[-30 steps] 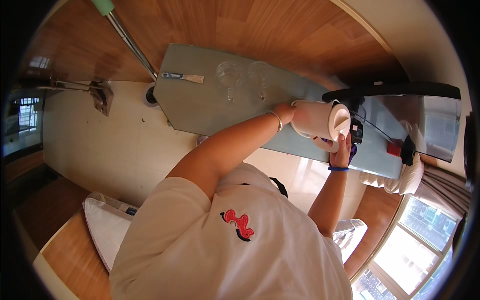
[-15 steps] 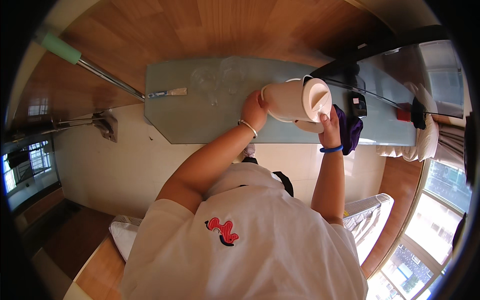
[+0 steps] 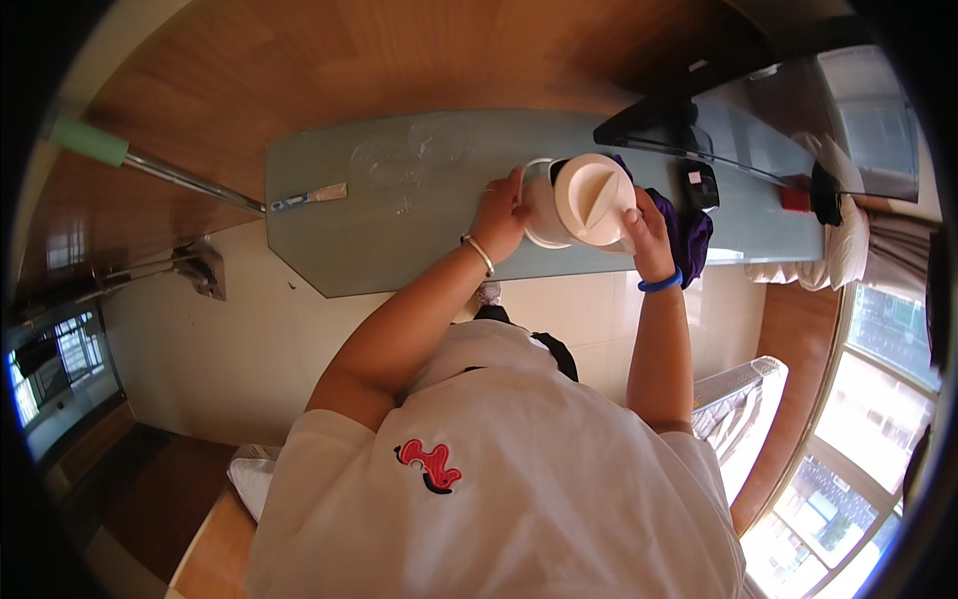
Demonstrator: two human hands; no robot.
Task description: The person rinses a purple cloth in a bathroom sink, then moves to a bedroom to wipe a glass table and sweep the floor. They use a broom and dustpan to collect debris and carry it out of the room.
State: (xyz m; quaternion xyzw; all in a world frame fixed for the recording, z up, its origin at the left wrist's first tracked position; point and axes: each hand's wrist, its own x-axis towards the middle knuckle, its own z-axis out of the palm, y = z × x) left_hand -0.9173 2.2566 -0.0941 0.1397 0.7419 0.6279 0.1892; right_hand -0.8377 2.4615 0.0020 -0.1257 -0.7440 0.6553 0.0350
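Over the glass-topped table (image 3: 349, 250) I hold a cream-coloured, lidded jug (image 3: 547, 215) between both hands. Its round lid (image 3: 593, 198), with a raised bar across the middle, tilts up toward me. My left hand (image 3: 501, 215) is closed against the jug's left side, near a pale looped rim; its fingertips are partly hidden. On the right, my right hand (image 3: 651, 238) grips the jug by the lid's edge, thumb on top and the other fingers mostly hidden behind.
A flat paintbrush (image 3: 311, 196) lies at the table's left. Purple cloth (image 3: 691, 240) and a small black box (image 3: 702, 186) are right of the jug. A large black screen (image 3: 758, 150) stands at the back right. A green-handled pole (image 3: 90, 138) leans at the far left.
The jug has tipped so that its lid faces me more and its side shows less. It has shifted slightly left with both hands, and the whole view has shifted a little.
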